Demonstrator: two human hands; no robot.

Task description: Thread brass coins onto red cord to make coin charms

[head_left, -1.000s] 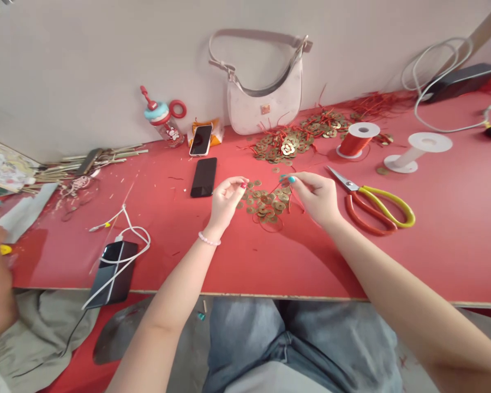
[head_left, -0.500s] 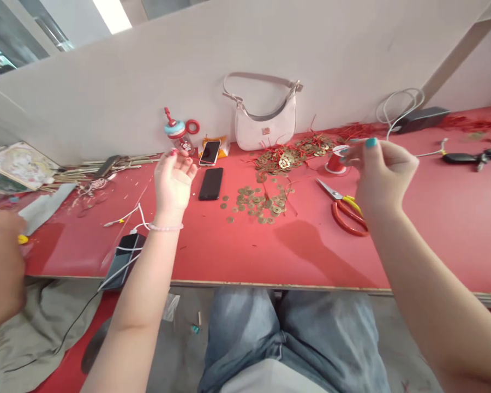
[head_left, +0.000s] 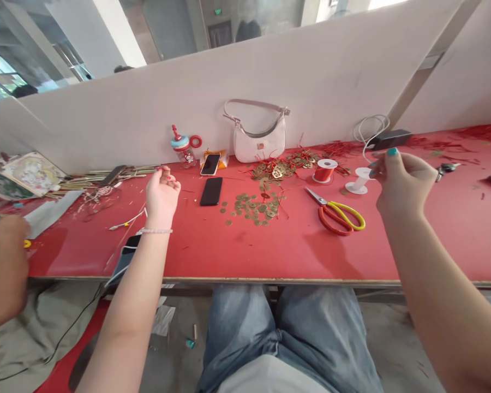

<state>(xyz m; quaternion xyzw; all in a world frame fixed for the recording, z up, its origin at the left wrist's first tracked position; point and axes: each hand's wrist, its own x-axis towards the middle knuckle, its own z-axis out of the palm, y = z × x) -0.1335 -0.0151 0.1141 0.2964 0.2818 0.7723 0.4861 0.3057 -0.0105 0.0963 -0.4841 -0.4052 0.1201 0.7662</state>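
Brass-coloured coins [head_left: 262,208] lie on red desk [head_left: 229,254]; left hand [head_left: 162,195] curled loosely, right hand [head_left: 407,183] pinched; cannot tell what either holds.

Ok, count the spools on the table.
2: a red spool beyond the scissors, and a white spool to its right. Others may be hidden.

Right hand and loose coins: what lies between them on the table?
In the head view, scissors and a white spool sit between the right hand and loose coins; the red thread spool stands slightly farther back.
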